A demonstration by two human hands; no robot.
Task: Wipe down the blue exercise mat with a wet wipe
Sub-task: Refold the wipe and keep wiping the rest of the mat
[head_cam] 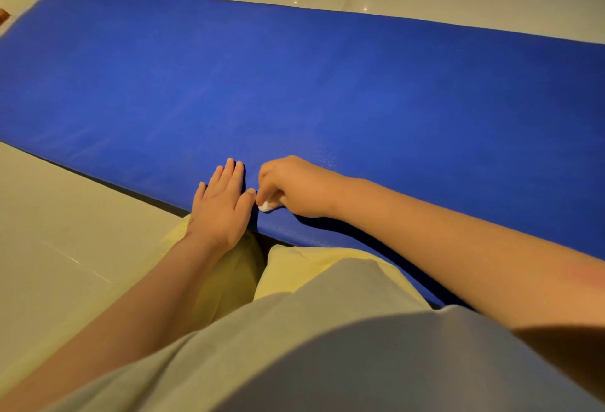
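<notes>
The blue exercise mat (294, 84) lies flat on the floor and fills most of the view. My left hand (221, 205) rests flat on the mat's near edge, fingers straight and together. Just to its right, my right hand (294, 187) is curled around a small bunched white wet wipe (266, 206), pressing it onto the mat near the edge. Only a small part of the wipe shows below the fingers. The thumb of my left hand almost touches the wipe.
Pale floor tiles (65, 231) surround the mat on the near left and along the far side. My knees in yellow trousers (288, 267) and a grey shirt (294, 362) sit at the mat's near edge.
</notes>
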